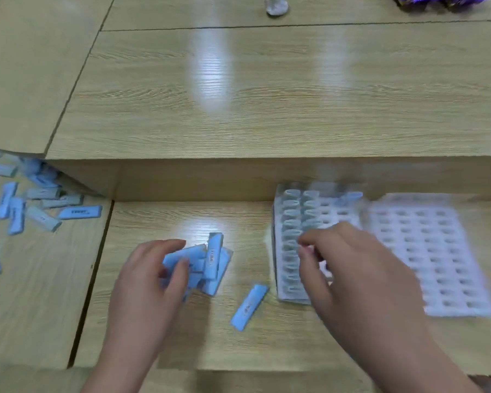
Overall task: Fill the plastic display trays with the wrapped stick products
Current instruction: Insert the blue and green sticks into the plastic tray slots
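My left hand (150, 279) grips a bunch of blue wrapped sticks (207, 265) on the lower desk. One loose stick (249, 306) lies on the wood between my hands. A clear plastic tray (284, 290) stands to the right, with sticks (291, 222) filling its left columns. My right hand (349, 268) hovers over that tray, fingers curled with the tips pinched together; motion blur hides whether they hold a stick. A second tray (442, 256) with bare slots lies further right, blurred.
A heap of blue wrapped sticks (34, 199) is spread on the desk at the left. A raised wooden shelf (267, 109) runs behind the work area. A white object (277, 5) and purple packaging (451, 2) sit at the far edge.
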`<act>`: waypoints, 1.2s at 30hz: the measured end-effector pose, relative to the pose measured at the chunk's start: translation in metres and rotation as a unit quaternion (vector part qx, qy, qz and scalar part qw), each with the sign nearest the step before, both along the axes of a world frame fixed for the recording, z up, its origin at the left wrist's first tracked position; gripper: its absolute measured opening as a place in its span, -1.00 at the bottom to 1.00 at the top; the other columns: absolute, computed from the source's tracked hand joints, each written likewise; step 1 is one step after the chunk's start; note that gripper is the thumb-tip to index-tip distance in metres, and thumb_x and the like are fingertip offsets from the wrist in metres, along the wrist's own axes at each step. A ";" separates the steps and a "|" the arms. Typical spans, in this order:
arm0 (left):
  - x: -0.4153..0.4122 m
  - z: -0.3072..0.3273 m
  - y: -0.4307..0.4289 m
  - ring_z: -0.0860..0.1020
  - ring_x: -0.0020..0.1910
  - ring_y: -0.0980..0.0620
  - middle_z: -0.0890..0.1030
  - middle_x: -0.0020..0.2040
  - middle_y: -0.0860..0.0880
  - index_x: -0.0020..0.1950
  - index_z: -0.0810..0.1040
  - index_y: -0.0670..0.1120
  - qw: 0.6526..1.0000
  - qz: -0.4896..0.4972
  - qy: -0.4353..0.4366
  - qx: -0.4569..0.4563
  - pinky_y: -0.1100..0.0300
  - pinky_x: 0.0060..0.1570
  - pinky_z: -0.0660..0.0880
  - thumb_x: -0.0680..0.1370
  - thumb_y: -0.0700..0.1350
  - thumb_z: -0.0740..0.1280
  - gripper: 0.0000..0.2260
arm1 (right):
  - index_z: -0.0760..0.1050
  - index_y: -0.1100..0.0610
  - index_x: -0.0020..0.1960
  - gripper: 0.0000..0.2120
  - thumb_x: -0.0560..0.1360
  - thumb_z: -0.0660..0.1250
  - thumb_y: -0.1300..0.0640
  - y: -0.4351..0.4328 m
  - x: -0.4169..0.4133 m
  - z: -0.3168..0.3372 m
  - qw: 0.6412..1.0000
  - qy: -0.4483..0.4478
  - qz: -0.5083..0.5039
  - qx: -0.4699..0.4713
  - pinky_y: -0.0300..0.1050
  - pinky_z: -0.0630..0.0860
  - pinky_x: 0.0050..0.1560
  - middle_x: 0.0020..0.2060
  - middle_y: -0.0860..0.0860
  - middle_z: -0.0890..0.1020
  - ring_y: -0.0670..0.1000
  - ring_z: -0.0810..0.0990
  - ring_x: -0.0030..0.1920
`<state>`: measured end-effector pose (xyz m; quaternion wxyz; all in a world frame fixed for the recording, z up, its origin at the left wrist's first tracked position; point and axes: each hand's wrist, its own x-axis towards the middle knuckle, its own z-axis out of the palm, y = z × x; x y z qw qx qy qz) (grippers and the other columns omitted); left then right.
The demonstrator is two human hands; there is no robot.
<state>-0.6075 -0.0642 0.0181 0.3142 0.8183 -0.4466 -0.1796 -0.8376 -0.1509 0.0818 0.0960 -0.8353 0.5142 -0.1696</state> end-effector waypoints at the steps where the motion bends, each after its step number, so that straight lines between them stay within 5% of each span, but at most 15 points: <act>1: 0.007 -0.005 0.004 0.50 -0.14 0.29 0.54 -0.01 0.18 0.08 0.58 0.17 1.000 0.000 -0.005 0.027 0.36 -0.20 0.39 0.50 -0.20 0.44 -0.71 | 0.59 -0.07 -0.07 -0.87 0.54 0.26 -0.01 0.015 0.015 -0.002 0.999 -0.017 0.035 0.026 -0.08 0.47 -0.49 -0.24 -0.11 0.57 0.02 0.58 -0.23; 4: 0.010 -0.013 0.004 0.51 -0.08 0.22 0.53 0.03 0.20 0.13 0.64 0.10 0.998 -0.024 -0.004 0.055 0.26 -0.09 0.45 0.49 -0.11 0.47 -0.77 | 0.60 -0.03 0.02 -0.75 0.48 0.24 -0.10 0.048 0.061 -0.013 0.980 0.061 0.116 0.152 -0.11 0.52 -0.45 -0.07 -0.06 0.60 0.00 0.62 -0.20; 7: 0.003 -0.016 -0.010 0.54 0.09 0.11 0.53 0.12 0.14 0.19 0.64 0.04 0.998 -0.034 -0.002 0.061 0.10 0.02 0.51 0.51 0.06 0.41 -0.72 | 0.28 0.08 0.44 -0.56 0.59 0.23 0.04 0.069 0.078 -0.039 0.960 0.142 0.079 0.229 -0.05 0.54 -0.18 0.43 0.10 0.25 0.10 0.58 0.07; 9: -0.001 -0.018 -0.023 0.51 0.13 0.03 0.53 0.15 0.09 0.18 0.63 0.05 0.993 -0.044 -0.059 0.097 0.07 -0.01 0.50 0.51 0.16 0.36 -0.69 | 0.40 0.17 0.42 -0.41 0.42 0.42 0.13 0.066 0.075 -0.046 0.956 0.179 0.039 0.228 -0.14 0.48 -0.38 0.40 0.22 0.36 0.07 0.66 -0.14; 12: -0.006 -0.020 -0.039 0.46 0.09 -0.02 0.52 0.10 0.05 0.04 0.62 0.01 0.983 -0.056 -0.112 0.132 0.14 -0.15 0.37 0.52 0.18 0.35 -0.73 | 0.11 0.13 0.55 -0.41 0.56 0.19 0.17 0.064 0.063 -0.065 0.957 0.210 0.038 0.199 -0.13 0.35 -0.35 0.51 0.16 0.13 0.04 0.65 -0.10; 14: -0.007 -0.023 -0.044 0.44 0.11 -0.03 0.52 0.12 0.03 0.07 0.63 0.02 0.984 -0.050 -0.106 0.131 0.17 -0.13 0.31 0.54 0.11 0.37 -0.78 | 0.37 0.12 0.40 -0.47 0.46 0.39 0.15 0.058 0.063 -0.065 0.952 0.222 0.035 0.207 -0.18 0.17 -0.51 0.39 0.14 0.37 0.01 0.62 -0.35; 16: -0.006 -0.026 -0.046 0.43 0.14 -0.02 0.52 0.14 0.04 0.12 0.63 0.03 0.988 -0.039 -0.077 0.126 0.18 -0.07 0.30 0.53 0.03 0.37 -0.81 | 0.58 0.13 0.10 -0.51 0.20 0.60 0.20 0.052 0.065 -0.059 0.954 0.225 0.041 0.194 -0.25 -0.09 -0.56 0.12 0.13 0.58 0.02 0.38 -0.62; 19: -0.006 -0.026 -0.050 0.45 0.11 0.00 0.50 0.06 0.07 0.05 0.62 0.02 0.992 -0.030 -0.038 0.115 0.19 -0.06 0.32 0.51 -0.07 0.38 -0.87 | 0.38 -0.01 0.36 -0.44 0.40 0.41 0.19 0.058 0.062 -0.067 0.952 0.231 0.052 0.192 -0.22 -0.02 -0.55 0.32 0.07 0.41 0.06 0.35 -0.51; 21: -0.007 -0.025 -0.053 0.49 0.04 0.00 0.49 -0.03 0.09 -0.03 0.59 0.01 0.994 -0.030 -0.017 0.106 0.13 -0.09 0.39 0.50 -0.11 0.37 -0.92 | 0.59 0.04 0.10 -0.46 0.13 0.49 0.29 0.059 0.065 -0.063 0.956 0.222 0.063 0.184 -0.25 0.01 -0.57 0.08 0.07 0.60 0.05 0.37 -0.60; 24: -0.008 -0.022 -0.054 0.52 -0.14 0.11 0.55 -0.17 0.15 -0.15 0.51 0.05 0.996 -0.020 0.039 0.083 0.15 -0.22 0.46 0.48 -0.11 0.37 -0.92 | 0.59 0.06 -0.23 -0.63 0.02 0.51 0.33 0.060 0.062 -0.062 0.969 0.176 0.101 0.138 -0.20 0.10 -0.63 -0.25 -0.01 0.58 0.00 0.46 -0.56; 27: -0.008 -0.012 -0.052 0.52 -0.34 0.22 0.60 -0.23 0.17 -0.14 0.55 0.09 0.981 0.019 0.190 0.033 0.35 -0.36 0.42 0.49 -0.11 0.44 -0.88 | 0.58 -0.04 -0.17 -0.66 0.15 0.65 0.08 0.059 0.053 -0.055 0.976 0.086 0.093 0.175 -0.20 0.35 -0.59 -0.26 -0.14 0.55 -0.06 0.55 -0.32; 30: -0.009 0.005 -0.044 0.51 -0.30 0.08 0.63 -0.20 0.10 -0.06 0.62 0.05 0.953 0.014 0.301 -0.035 0.28 -0.29 0.48 0.50 -0.13 0.48 -0.91 | 0.44 -0.16 -0.13 -0.78 0.35 0.48 -0.07 0.055 0.036 -0.040 0.973 -0.046 0.086 0.211 -0.34 0.42 -0.32 -0.23 -0.27 0.51 -0.20 0.48 -0.19; 32: -0.016 0.017 -0.041 0.55 -0.20 -0.10 0.66 -0.13 -0.01 0.01 0.66 0.05 0.935 -0.014 0.351 -0.053 0.13 -0.17 0.54 0.51 -0.14 0.47 -0.87 | 0.41 -0.23 -0.10 -0.87 0.40 0.32 -0.18 0.054 0.021 -0.026 0.948 -0.145 0.050 0.277 -0.35 0.45 -0.16 -0.16 -0.34 0.56 -0.23 0.55 -0.12; 36: -0.037 0.037 -0.044 0.55 -0.24 -0.02 0.66 -0.15 -0.08 -0.01 0.70 0.12 0.921 -0.069 0.374 -0.085 0.26 -0.23 0.52 0.53 -0.15 0.46 -0.85 | 0.36 -0.27 -0.03 -0.85 0.43 0.20 -0.25 0.042 -0.015 -0.005 0.897 -0.261 0.007 0.356 -0.21 0.59 -0.24 -0.12 -0.20 0.70 -0.07 0.69 -0.22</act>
